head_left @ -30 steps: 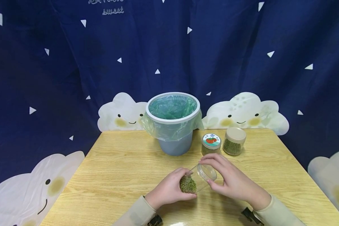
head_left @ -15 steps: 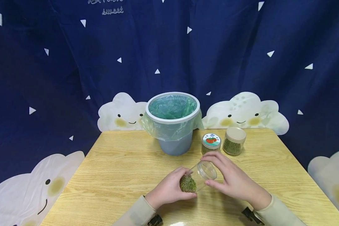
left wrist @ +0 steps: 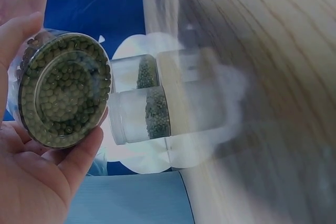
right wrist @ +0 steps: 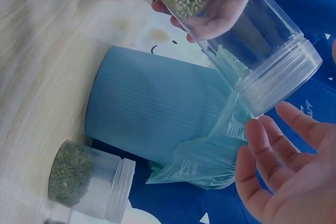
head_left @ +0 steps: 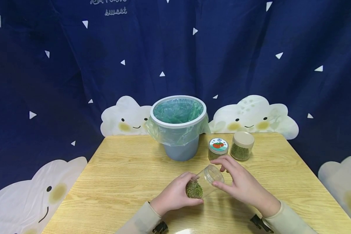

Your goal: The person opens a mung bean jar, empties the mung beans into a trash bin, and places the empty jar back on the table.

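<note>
My left hand [head_left: 174, 195] grips a clear jar [head_left: 205, 184] round its lower part, fingers and thumb on opposite sides. The jar lies tilted above the table, its top end up and to the right. Green mung beans [head_left: 194, 189] are gathered at its bottom; the left wrist view shows them through the base [left wrist: 65, 90]. At the jar's clear, ridged top end [right wrist: 283, 77], my right hand [head_left: 242, 187] is spread, thumb close to the rim and fingers loosely bent, lifted off the far side. Whether that thumb touches is unclear.
Behind the hands stands a blue-grey bin [head_left: 181, 150] with a green plastic liner hanging over its rim. Right of it are two closed jars with green beans: one with a tomato label [head_left: 218, 145], the other with a plain lid [head_left: 243, 139]. All stand on a wooden table [head_left: 128, 162].
The right hand's fingers have lifted away from the jar's top rim and shifted slightly right, while its thumb slid up a little. The left hand and jar have hardly moved.
</note>
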Available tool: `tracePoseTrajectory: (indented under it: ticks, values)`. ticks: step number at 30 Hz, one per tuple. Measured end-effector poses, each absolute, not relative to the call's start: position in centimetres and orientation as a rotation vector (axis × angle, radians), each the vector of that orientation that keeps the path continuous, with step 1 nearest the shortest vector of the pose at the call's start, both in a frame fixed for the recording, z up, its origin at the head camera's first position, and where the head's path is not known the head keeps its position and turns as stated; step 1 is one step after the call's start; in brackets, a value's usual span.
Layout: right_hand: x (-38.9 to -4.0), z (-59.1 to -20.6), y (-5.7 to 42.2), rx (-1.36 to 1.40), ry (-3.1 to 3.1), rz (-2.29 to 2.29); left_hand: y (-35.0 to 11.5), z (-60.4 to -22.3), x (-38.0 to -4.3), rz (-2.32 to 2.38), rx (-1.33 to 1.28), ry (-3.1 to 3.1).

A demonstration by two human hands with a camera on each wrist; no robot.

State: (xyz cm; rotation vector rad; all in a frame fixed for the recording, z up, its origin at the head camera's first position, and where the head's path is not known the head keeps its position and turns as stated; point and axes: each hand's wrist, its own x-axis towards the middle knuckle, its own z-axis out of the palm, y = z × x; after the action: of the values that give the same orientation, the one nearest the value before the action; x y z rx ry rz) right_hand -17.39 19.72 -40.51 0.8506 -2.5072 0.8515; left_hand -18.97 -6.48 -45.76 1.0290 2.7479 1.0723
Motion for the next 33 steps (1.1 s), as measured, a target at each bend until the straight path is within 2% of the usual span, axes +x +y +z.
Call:
tracePoseTrajectory:
  ticks: [17, 33]
  values:
    - [-17.29, -40.79, 19.73, 0.887, -2.538, 0.898, -6.51, -45.96, -18.93, 1.061, 1.039, 2.761]
    - [-17.0, -40.74, 20.35, 1.09, -2.499, 0.842, -6.87, -45.76, -18.81, 1.031, 1.056, 2.755]
